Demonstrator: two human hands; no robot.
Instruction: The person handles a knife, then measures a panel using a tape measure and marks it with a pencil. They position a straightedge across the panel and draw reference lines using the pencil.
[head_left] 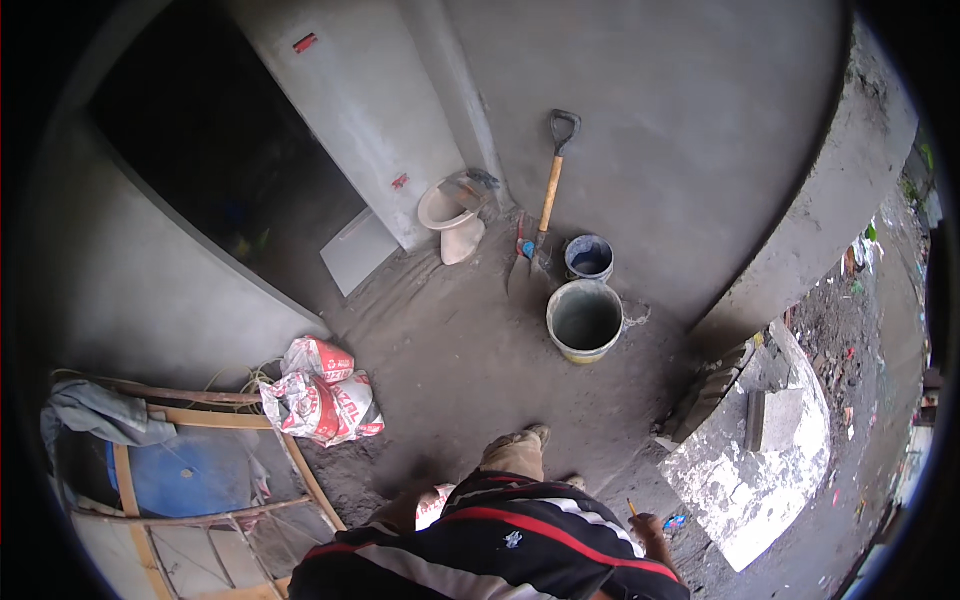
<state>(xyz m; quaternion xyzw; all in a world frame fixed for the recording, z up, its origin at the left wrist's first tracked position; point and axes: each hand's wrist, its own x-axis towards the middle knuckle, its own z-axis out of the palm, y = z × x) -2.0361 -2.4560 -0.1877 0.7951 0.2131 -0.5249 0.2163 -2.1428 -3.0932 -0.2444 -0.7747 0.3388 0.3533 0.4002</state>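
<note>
While a thin yellow stick (632,507) juts from my right hand (649,525), low at my right side, my fingers there are curled narrowly about it. A small blue packet (675,522) lies on the ground just beyond. My left forearm (397,514) shows near a red-and-white sack; how that hand's fingers stand, I cannot tell. Farther out are a pale slab (735,500), a yellowish bucket (585,355) and a shovel (550,190) leaning on the wall (660,120).
</note>
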